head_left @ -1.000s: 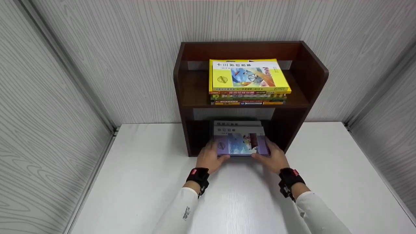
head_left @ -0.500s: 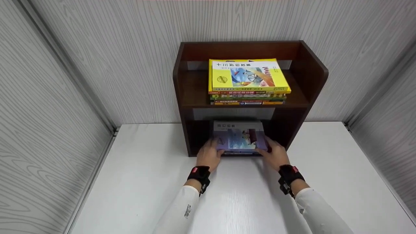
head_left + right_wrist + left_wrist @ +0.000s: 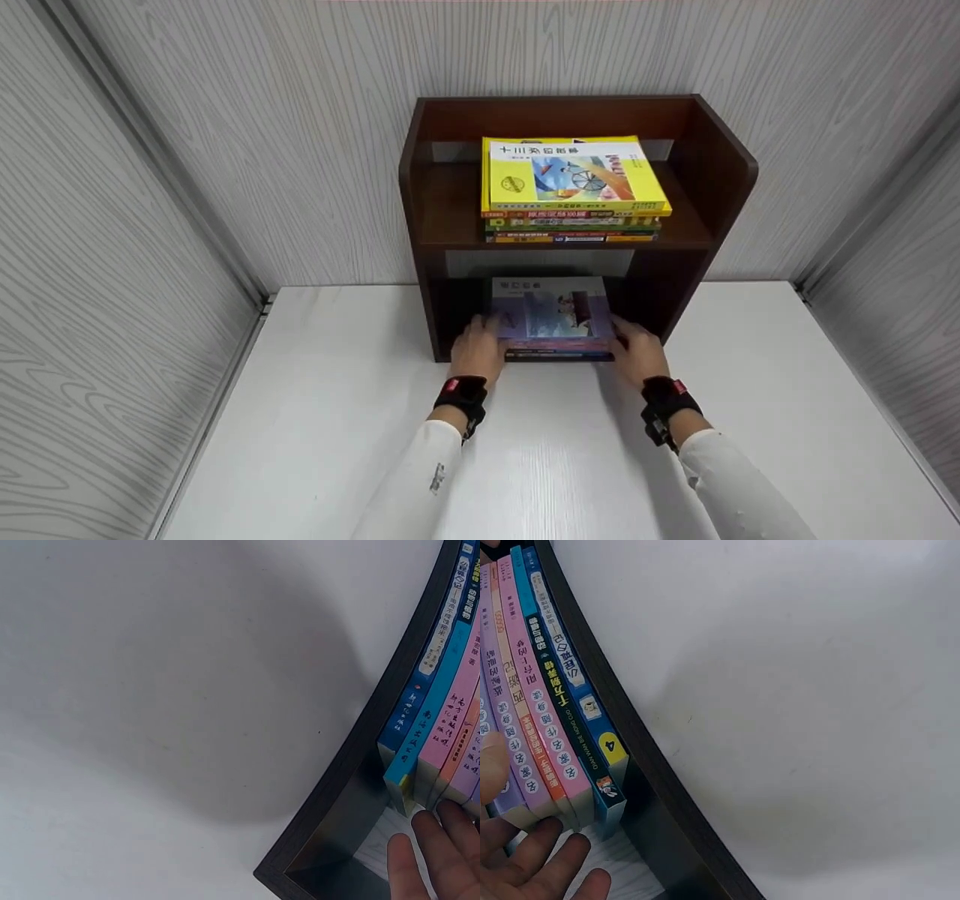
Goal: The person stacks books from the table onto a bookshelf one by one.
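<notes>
A stack of books lies flat in the lower compartment of the dark brown bookshelf (image 3: 731,176), topped by a purple and white picture-cover book (image 3: 562,311). My left hand (image 3: 478,352) is at the stack's left end. Its thumb (image 3: 493,769) lies against a purple spine, and the spread fingers sit by the books' ends. At the other end, my right hand (image 3: 640,356) has its fingers (image 3: 442,840) touching the book ends. Beneath the purple books come an orange one, a pink book (image 3: 551,705), a teal-ended book (image 3: 420,739) and a blue book (image 3: 577,675) at the bottom.
On the upper shelf lies another stack, with a yellow and white book (image 3: 577,180) on top. The shelf stands on a white table (image 3: 345,420) against a grey wood-grain wall (image 3: 300,112). The compartment's side panels flank both hands closely.
The top purple book has slid back into the shelf, so the spines below it show. Both thumbs have moved off its front edge toward the corners.
</notes>
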`<state>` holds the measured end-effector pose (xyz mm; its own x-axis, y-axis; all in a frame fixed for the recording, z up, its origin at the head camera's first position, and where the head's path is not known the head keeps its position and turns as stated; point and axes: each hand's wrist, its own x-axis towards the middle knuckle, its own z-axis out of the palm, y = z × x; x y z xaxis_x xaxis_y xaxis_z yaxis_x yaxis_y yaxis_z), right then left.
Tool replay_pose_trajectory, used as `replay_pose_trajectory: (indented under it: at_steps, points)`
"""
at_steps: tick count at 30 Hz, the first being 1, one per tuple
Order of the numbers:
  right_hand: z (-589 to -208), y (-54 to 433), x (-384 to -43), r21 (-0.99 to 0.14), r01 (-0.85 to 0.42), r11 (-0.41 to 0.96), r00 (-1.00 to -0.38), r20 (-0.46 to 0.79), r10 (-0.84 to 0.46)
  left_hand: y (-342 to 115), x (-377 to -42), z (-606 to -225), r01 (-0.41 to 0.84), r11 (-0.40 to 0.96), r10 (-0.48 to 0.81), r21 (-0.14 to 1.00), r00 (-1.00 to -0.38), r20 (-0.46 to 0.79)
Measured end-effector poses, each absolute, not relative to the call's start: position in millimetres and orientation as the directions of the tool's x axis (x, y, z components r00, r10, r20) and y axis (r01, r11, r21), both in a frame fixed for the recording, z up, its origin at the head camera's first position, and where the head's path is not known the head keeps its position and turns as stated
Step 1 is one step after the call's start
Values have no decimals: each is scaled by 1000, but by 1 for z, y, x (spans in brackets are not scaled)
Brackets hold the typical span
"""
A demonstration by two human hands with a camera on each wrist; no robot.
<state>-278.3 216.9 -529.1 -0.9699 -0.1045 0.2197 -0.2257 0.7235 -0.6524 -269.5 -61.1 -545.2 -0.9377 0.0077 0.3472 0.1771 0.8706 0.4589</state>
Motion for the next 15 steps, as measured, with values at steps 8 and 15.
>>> replay_pose_trajectory:
  at_steps: [8, 15]
  points:
    - [-528, 216, -277, -604, -281, 746, -949, 291, -122, -62, -274, -543, 156, 907, 11, 391, -938, 347]
    - [-530, 216, -279, -601, -277, 750, -948, 299, -111, -61, -275, -542, 189, 919, 47, 345, -924, 380]
